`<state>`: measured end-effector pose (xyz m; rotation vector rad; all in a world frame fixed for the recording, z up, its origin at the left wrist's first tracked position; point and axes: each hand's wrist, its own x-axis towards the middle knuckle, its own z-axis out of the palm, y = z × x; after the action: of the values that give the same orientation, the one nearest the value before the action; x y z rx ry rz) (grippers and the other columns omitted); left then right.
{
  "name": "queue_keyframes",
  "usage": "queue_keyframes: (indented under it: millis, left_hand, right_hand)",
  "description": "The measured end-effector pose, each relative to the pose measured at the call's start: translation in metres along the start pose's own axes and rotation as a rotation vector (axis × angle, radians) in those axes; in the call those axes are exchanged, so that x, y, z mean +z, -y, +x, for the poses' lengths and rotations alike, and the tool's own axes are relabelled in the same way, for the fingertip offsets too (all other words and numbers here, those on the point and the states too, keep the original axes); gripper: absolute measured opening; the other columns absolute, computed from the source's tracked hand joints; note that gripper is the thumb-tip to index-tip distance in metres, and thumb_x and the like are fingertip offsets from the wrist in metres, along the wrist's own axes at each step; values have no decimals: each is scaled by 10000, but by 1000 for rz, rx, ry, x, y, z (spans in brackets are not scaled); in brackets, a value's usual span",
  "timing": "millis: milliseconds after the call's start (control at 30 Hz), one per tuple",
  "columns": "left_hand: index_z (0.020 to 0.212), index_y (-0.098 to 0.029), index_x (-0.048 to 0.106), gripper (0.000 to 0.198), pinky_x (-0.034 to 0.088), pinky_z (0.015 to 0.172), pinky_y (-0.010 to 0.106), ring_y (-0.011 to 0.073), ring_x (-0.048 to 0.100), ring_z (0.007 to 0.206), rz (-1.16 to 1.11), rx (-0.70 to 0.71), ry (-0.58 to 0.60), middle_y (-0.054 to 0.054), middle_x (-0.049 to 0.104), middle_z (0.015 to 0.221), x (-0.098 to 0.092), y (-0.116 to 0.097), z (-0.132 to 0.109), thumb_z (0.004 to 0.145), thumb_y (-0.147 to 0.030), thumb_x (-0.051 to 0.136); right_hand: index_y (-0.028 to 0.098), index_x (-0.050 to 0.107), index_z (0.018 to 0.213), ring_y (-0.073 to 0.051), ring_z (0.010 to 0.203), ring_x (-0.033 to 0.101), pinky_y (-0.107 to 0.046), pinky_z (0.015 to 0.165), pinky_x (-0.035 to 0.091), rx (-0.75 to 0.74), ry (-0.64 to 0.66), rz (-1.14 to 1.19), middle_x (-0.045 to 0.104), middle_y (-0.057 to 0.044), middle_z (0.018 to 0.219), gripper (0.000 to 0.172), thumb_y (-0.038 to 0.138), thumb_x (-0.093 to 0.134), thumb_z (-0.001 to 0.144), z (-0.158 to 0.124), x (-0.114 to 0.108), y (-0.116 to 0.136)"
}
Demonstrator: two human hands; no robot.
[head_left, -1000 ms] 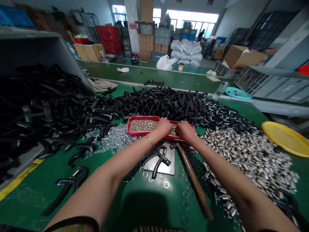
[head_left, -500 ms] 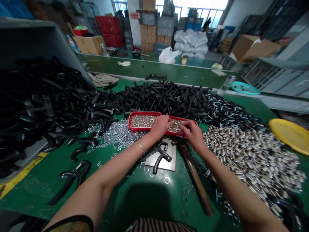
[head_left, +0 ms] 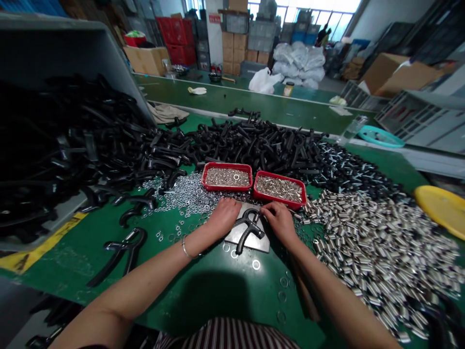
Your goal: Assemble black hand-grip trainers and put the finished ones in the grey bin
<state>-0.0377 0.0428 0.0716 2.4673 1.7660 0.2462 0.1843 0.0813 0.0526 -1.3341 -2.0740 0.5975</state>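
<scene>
A black handle part (head_left: 250, 228) with a metal cylinder in its fork lies on a steel plate (head_left: 259, 243). My left hand (head_left: 224, 216) is closed at the plate's left edge; what its fingers hold, if anything, is hidden. On the other side, my right hand (head_left: 279, 220) has thumb and fingers pinched beside the handle part's top; anything in the pinch is too small to make out. Just beyond my hands stand a red tray of tiny metal pieces (head_left: 227, 178) and a red tray of small pins (head_left: 279, 189).
Black handles (head_left: 254, 140) are heaped behind the trays. Metal cylinders (head_left: 378, 242) are piled at right, silver rings (head_left: 192, 194) at left. A hammer (head_left: 305, 291) lies partly under my right forearm. Another handle (head_left: 119, 252) rests at left; a yellow lid (head_left: 441, 208) sits far right.
Both hands have come back from the red trays to the steel plate, one on either side of the handle part. The view has shifted slightly.
</scene>
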Motion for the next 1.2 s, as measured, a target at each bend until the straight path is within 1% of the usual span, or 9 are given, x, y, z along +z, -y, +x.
queue_keyframes:
  millis: [300, 467, 567, 633, 733, 800, 933, 1033, 1200]
  left_hand:
    - [931, -201, 671, 85, 474, 831, 314, 202, 654, 878, -795, -191, -166, 28, 711, 921, 1, -10, -14, 895, -214, 596]
    - [803, -189, 677, 79, 452, 865, 339, 211, 607, 905, -685, -134, -251, 35, 656, 885, 22, -18, -9, 872, -195, 637]
    - [802, -188, 670, 88, 455, 856, 342, 210, 594, 901, -661, -134, -230, 35, 640, 887, 28, -18, -9, 880, -221, 647]
    - [808, -188, 659, 101, 454, 865, 348, 214, 586, 919, -625, -118, -221, 36, 638, 892, 28, -17, -10, 894, -236, 638]
    - [845, -180, 639, 118, 446, 878, 360, 222, 569, 947, -470, -63, -219, 53, 636, 932, 24, -20, -11, 931, -246, 595]
    - [875, -172, 636, 148, 437, 873, 373, 234, 560, 953, -287, 32, -182, 73, 634, 952, 20, -24, -12, 964, -233, 534]
    - [959, -153, 642, 236, 420, 882, 417, 266, 560, 977, 9, 235, -88, 110, 641, 1017, 12, -35, -21, 1003, -214, 419]
    - [1127, -135, 617, 290, 416, 925, 463, 313, 545, 1075, 39, 217, -73, 152, 619, 1175, 9, -44, -33, 983, -353, 492]
    - [1310, -188, 534, 382, 419, 976, 475, 317, 511, 1186, -79, 59, -109, 152, 530, 1353, 14, -48, -49, 954, -327, 542]
  right_hand:
    - [188, 642, 899, -257, 959, 540, -357, 837, 446, -169, 102, -335, 652, -92, 928, 192, 265, 487, 984, -2, 2, 17]
    - [189, 621, 1041, -269, 1031, 548, -356, 854, 458, -178, 156, -487, 630, -118, 1063, 161, 289, 514, 974, -9, -19, 14]
    - [156, 564, 1100, -305, 1027, 581, -374, 815, 463, -8, 115, -601, 623, -166, 1097, 285, 395, 562, 946, -29, -39, 4]
    - [155, 542, 1077, -310, 913, 629, -366, 719, 460, 144, 217, -633, 654, -166, 1014, 345, 471, 543, 941, -44, -48, -2]
    - [169, 525, 1051, -287, 790, 664, -336, 636, 438, 335, 382, -532, 689, -143, 932, 325, 474, 509, 939, -59, -51, -12]
    - [176, 516, 1056, -267, 804, 673, -324, 658, 451, 370, 351, -400, 698, -127, 944, 262, 407, 508, 931, -65, -51, -15]
    - [196, 484, 1209, -234, 799, 684, -335, 705, 511, 251, 176, -103, 708, -93, 1041, 314, 362, 486, 943, -72, -56, -8]
    - [234, 431, 1381, -244, 1024, 686, -377, 865, 536, 71, 98, 16, 651, -101, 1291, 419, 337, 457, 976, -73, -61, 5]
    - [271, 472, 1423, -263, 1226, 609, -443, 1006, 498, -117, 239, -60, 600, -89, 1395, 450, 224, 435, 977, -60, -67, 15]
